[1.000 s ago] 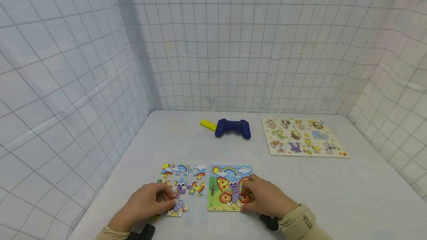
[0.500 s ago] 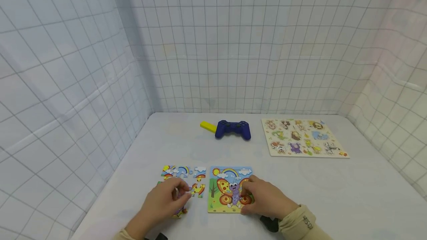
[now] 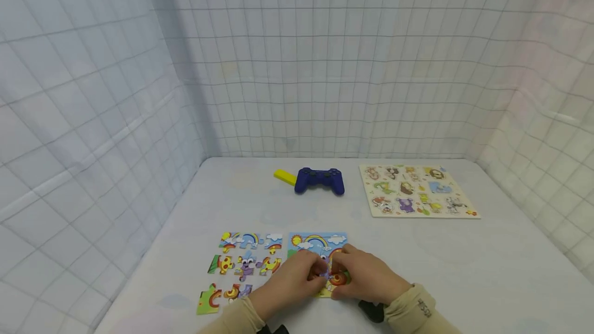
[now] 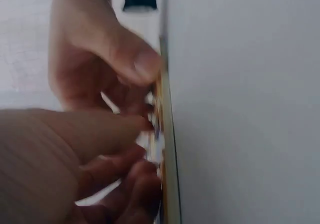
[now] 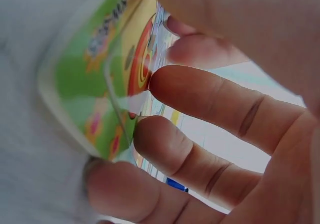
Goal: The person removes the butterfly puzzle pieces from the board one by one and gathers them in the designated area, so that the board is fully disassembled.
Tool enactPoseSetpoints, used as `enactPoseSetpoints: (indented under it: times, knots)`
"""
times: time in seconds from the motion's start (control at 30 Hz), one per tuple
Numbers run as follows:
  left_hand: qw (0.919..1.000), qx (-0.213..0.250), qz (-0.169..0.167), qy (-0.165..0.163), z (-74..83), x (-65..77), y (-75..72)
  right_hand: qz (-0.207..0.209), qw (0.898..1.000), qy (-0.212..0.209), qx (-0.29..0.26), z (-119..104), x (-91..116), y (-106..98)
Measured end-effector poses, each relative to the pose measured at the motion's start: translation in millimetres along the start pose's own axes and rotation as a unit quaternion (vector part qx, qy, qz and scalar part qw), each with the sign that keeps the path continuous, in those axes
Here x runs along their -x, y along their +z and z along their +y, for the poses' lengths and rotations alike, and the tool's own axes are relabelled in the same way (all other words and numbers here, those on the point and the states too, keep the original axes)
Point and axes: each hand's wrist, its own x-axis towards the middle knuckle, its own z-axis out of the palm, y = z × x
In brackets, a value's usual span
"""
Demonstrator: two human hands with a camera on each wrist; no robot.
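A square butterfly puzzle board [image 3: 317, 242] lies on the table, its lower half largely covered by both hands. My right hand [image 3: 371, 274] grips the board's lower right part; in the right wrist view its curled fingers [image 5: 162, 141] touch the picture and edge. The left hand [image 3: 290, 282] reaches over the board from the left, its bent fingertips close to the right hand's. Whether a piece is between them is hidden. Loose jigsaw pieces lie left of the board, including a green corner piece [image 3: 209, 300], a rainbow piece [image 3: 249, 240] and a purple butterfly-face piece [image 3: 246, 266].
Farther back are a dark blue game controller [image 3: 319, 181] and a yellow block [image 3: 284, 176] beside it. A pale animal puzzle board [image 3: 417, 192] lies at the right. White grid-patterned cloth walls [image 3: 301, 66] stand at the back and sides.
My left hand has moved right, from the loose pieces onto the butterfly board, uncovering the lower left pieces. The right hand has stayed at the board's right side. The head view has shifted slightly.
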Motion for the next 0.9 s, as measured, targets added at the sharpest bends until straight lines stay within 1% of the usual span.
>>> enactPoseSetpoints:
  times: [0.07, 0.13, 0.2, 0.23, 0.3, 0.4, 0.47, 0.5, 0.57, 0.67, 0.73, 0.8, 0.9]
  knots:
    - [0.9998, -0.019, -0.008, -0.008, 0.8, -0.9, 4.7, 0.005, 1.0, -0.001, 0.001, 1.9, -1.1, 0.6]
    - [0.9991, -0.041, 0.003, -0.002, 0.8, -0.1, 8.0, 0.017, 1.0, 0.004, 0.005, 4.4, -2.9, 0.9]
    - [0.9988, -0.047, 0.016, 0.001, 0.4, 0.6, 10.7, 0.04, 0.999, 0.01, 0.014, 8.0, -5.0, 1.5]
    - [0.9986, -0.049, 0.02, 0.002, 0.0, 0.7, 12.1, 0.06, 0.998, 0.015, 0.015, 9.6, -6.2, 1.8]
    - [0.9986, -0.047, 0.026, -0.001, -0.4, 1.6, 12.7, 0.115, 0.993, 0.024, -0.002, 11.3, -9.3, 3.6]
    - [0.9986, -0.043, 0.026, -0.019, -0.9, -0.1, 13.9, 0.202, 0.978, 0.033, -0.044, 14.1, -12.9, 6.8]
    - [0.9983, -0.043, 0.026, -0.031, -1.4, -1.7, 14.6, 0.236, 0.969, 0.035, -0.065, 16.2, -15.6, 8.8]
    - [0.998, -0.043, 0.027, -0.036, -1.8, -2.7, 15.2, 0.242, 0.967, 0.036, -0.067, 17.1, -16.4, 9.4]
    - [0.9977, -0.045, 0.031, -0.041, -2.4, -4.1, 16.3, 0.235, 0.97, 0.035, -0.044, 19.3, -18.1, 10.9]
    - [0.9971, -0.049, 0.04, -0.042, -3.6, -4.9, 18.2, 0.192, 0.981, 0.029, 0.015, 21.7, -19.2, 12.2]
    - [0.9968, -0.049, 0.047, -0.041, -4.4, -4.8, 19.6, 0.168, 0.985, 0.021, 0.046, 21.7, -19.2, 12.7]
    - [0.9964, -0.051, 0.054, -0.04, -5.2, -4.5, 20.8, 0.152, 0.986, 0.016, 0.066, 21.2, -19.2, 13.3]
    - [0.996, -0.049, 0.062, -0.042, -5.8, -3.7, 21.6, 0.15, 0.986, 0.012, 0.077, 19.6, -19.6, 14.7]
